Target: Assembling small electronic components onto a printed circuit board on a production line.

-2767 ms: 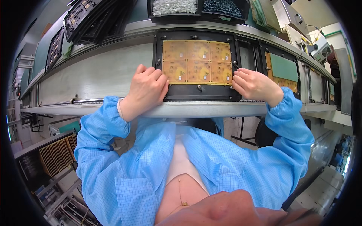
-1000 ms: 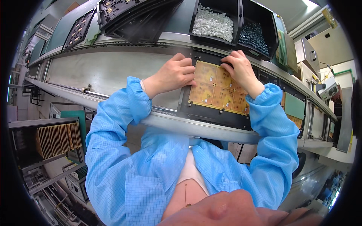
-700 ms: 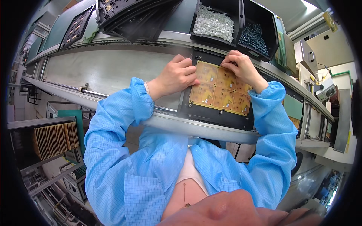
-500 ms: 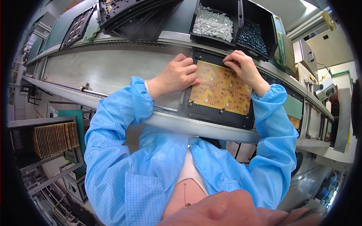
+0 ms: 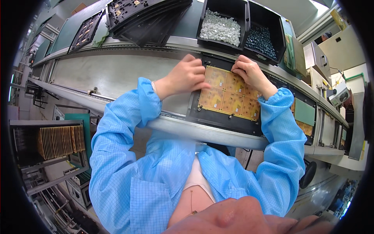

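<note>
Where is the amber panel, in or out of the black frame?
In. The amber panel lies within the black frame, whose border shows along the panel's lower edge. Whether fully seated: cannot tell.

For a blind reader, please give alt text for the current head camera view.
The left hand is at the left edge and the right hand at the upper edge of a yellow six-section circuit panel in a black frame. The sleeves are blue and checked. Beyond are two black bins, one with white parts, one with dark blue parts.
</note>
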### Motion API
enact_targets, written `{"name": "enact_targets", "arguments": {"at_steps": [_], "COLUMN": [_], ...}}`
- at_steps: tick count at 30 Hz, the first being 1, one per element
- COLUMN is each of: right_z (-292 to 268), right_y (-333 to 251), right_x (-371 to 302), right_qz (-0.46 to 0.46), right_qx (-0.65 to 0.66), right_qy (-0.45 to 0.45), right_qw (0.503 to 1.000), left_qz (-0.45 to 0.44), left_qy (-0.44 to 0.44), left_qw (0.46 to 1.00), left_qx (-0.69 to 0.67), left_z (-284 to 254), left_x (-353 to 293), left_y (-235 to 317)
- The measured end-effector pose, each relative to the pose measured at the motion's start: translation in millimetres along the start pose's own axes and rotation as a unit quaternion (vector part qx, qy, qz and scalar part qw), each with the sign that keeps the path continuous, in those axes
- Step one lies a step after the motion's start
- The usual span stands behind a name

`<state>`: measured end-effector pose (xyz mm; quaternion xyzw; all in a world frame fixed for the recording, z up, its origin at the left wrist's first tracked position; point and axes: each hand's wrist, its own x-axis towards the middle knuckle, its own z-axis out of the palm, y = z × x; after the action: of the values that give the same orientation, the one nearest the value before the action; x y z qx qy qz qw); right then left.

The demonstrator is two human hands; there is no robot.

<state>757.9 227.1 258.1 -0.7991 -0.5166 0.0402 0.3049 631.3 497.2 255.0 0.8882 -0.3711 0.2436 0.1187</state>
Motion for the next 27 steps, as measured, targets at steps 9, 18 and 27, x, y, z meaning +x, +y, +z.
{"name": "enact_targets", "arguments": {"at_steps": [9,18,27], "right_z": [-13.3,-25.1,-6.8], "right_y": [-34.4,-50.9,-39.7], "right_x": [-18.8,-99.4,-144.7], "right_qz": [-0.016,0.091,0.328], "right_qx": [-0.083,-0.102,-0.054], "right_qy": [0.084,0.124,0.238], "right_qw": [0.993,0.983,0.912], "left_qz": [0.093,0.24,0.249], "left_qy": [-0.067,-0.157,-0.179], "left_qw": [0.985,0.948,0.941], "left_qx": [0.133,0.135,0.141], "left_z": [-3.8,-1.6,-0.3], "left_x": [34.9,48.7,64.9], "left_y": [-47.7,-64.5,-49.3]}}
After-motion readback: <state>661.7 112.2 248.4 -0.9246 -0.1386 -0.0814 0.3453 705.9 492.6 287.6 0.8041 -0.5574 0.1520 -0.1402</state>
